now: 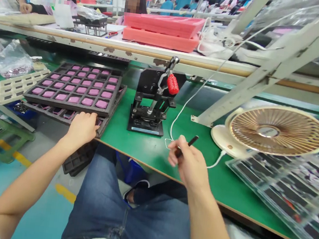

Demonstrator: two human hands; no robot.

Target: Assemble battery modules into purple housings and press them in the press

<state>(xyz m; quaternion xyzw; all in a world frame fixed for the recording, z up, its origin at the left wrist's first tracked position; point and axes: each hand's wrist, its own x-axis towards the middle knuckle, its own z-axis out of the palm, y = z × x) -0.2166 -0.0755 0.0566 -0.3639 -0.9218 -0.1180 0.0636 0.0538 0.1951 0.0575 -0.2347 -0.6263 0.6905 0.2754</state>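
Left hand (83, 126) half-curled at lower tray's (109, 119) near edge; can't tell if gripping. Right hand (187, 156) closed round dark slim tool (193, 140) over tabletop (141, 148). Upper tray (65, 105), left of press (150, 112), mostly filled with purple pieces (72, 99); lower largely covered, remainder uncounted.

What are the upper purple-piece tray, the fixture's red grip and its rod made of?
Upper tray: probably foam, maybe plastic; matte, dark, no glare.
Red grip: likely rubber or plastic; glossy, bright highlights.
Rod: apparently polished metal; silvery streak.
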